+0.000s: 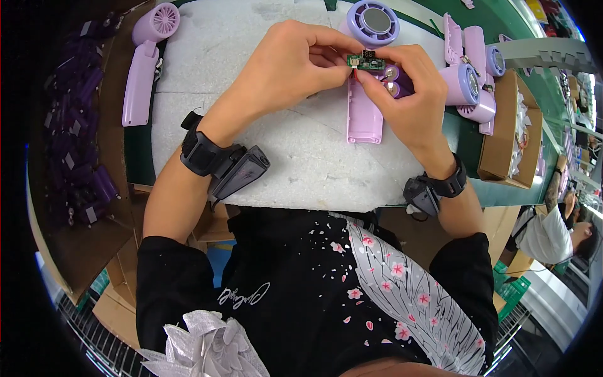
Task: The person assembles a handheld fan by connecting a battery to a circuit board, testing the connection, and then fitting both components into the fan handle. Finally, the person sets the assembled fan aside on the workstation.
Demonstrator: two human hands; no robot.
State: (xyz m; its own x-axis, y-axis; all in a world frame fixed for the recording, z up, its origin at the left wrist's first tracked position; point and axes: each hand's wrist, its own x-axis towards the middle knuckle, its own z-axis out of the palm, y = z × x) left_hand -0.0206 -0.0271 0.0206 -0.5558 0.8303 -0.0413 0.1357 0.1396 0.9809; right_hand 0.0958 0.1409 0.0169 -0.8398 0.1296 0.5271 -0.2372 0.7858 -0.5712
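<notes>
From up top, looking down past the wearer's arms, it's all about the little green circuit board (366, 62) and how it sits over the pink case half (365, 122). The board's long side goes left to right, while the case lies lengthwise, near end toward the wearer, so they're pretty much crosswise. The board is over the case's far end; can't tell if they touch, fingers are in the way.

Left hand (295, 69) comes in from the left, thumb and index nearly closed at the board's left end, other fingers curled. Right hand (411, 88) has its index and thumb pinched in around the board's other side, with a couple of purple batteries (392, 81) tucked inside its curl. Gripped or just resting there? Can't say. I'd call the right hand the closer one to the case, its thumb being right over the case's far part. A round fan head (374, 24) lies just beyond the board, all of it on a white foam pad (251, 163).
</notes>
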